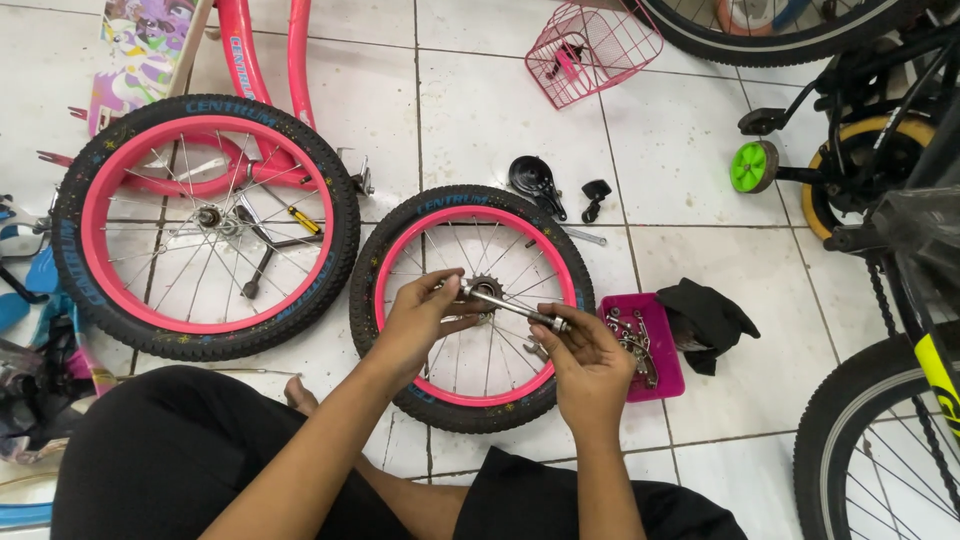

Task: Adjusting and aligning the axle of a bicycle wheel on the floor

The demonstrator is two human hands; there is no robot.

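- We hold a metal axle (512, 309) over the small wheel (472, 308) that lies flat on the floor (700, 170) at the centre of the frame.
- Our left hand (425, 312) is curled about the axle's left end, just by the sprocket (486, 291) at the wheel's hub.
- Our right hand (588, 360) pinches the axle's right end, fingers closed on it near a nut.
- The axle slants from upper left down to lower right, between the two hands.
- The small wheel has a black tyre and a pink rim; its spokes show under our hands.
- Left of it lies a larger wheel (205, 225) with the same black tyre and pink rim, still in a pink frame (262, 70) that runs to the top of the picture.
- A screwdriver (296, 217) with a yellow handle lies among the larger wheel's spokes.
- Just right of the small wheel sits a pink tray (668, 372) with small metal parts in it.
- A black cloth (708, 318) lies beside the tray, to its right.
- Above the small wheel lie a black bell-shaped part (533, 180) and a small black piece (595, 192).
- A pink wire basket (592, 50) stands at the top centre.
- A green training wheel (752, 167) shows at the upper right, beside dark bicycles (880, 150).
- Our knees, in black cloth, fill the bottom edge.
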